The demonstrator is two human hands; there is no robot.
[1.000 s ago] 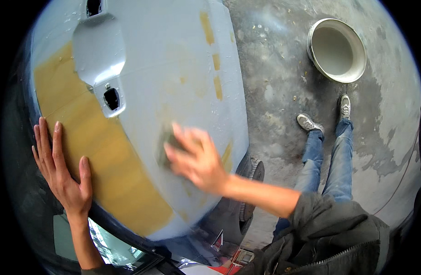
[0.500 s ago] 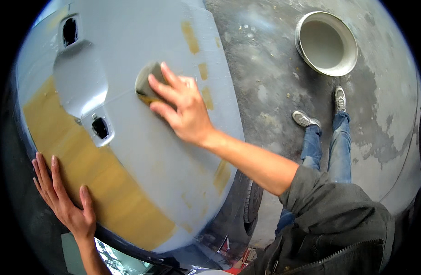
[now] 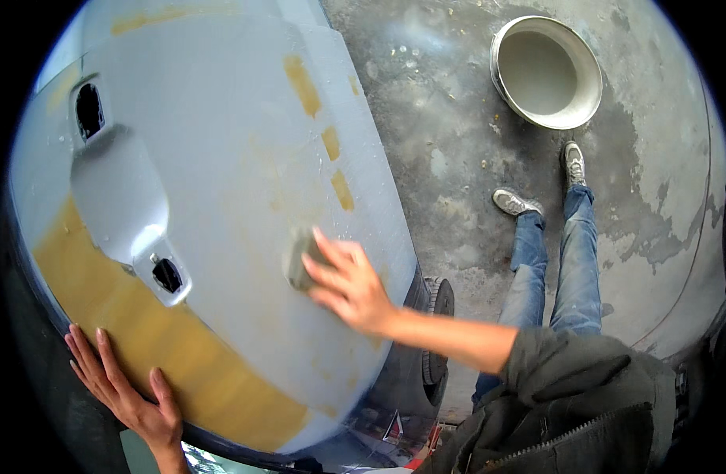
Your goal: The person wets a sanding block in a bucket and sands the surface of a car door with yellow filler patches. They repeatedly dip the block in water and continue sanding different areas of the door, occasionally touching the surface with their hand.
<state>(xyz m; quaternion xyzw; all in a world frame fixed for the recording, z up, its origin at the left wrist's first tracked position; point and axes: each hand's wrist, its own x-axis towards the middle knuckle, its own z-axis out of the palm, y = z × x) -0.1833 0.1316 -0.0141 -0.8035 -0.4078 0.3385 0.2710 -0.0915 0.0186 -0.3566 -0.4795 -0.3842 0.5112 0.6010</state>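
A grey car body panel (image 3: 221, 134) with mustard-yellow patches fills the left half of the view. My right hand (image 3: 353, 286) presses a dark grey-green sanding pad (image 3: 300, 257) onto the panel's middle right, fingers over its top; motion blurs the pad. My left hand (image 3: 130, 395) lies flat with fingers spread at the panel's left edge, beside the broad yellow patch (image 3: 197, 367), holding nothing. Between the hands and farther up sits a scooped handle recess (image 3: 120, 189) with two dark openings.
On the wet, stained concrete floor (image 3: 450, 150) stands a pale round bucket (image 3: 586, 75) of cloudy grey liquid. My shoes (image 3: 517, 202) are just below it. A tyre (image 3: 437, 332) shows at the panel's lower right edge.
My right hand has slid the sanding pad nearer to me and rightward across the panel. My left hand stays flat at the edge. The whole view has shifted slightly.
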